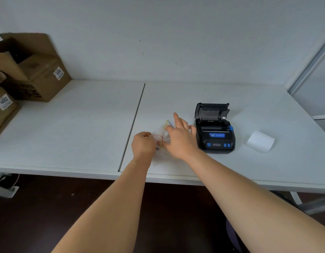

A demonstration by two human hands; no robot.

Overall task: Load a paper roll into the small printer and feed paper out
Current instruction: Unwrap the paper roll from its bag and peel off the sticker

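A small black printer [215, 133] with blue buttons stands on the white table [75, 125], its lid raised and its paper bay showing. To its right lies a white paper roll [260, 141]. Left of the printer, a clear plastic wrapper [162, 133] with red and yellow print sits between my hands. My left hand [143, 145] is closed on the wrapper's left edge. My right hand [180, 137] pinches its right side with thumb and a finger while the other fingers are spread.
Several brown cardboard boxes [30, 73] with white labels are stacked at the table's far left. A seam [134, 121] splits the tabletop in two. A metal frame post [309, 64] rises at the right, and the table's front edge runs just beneath my forearms.
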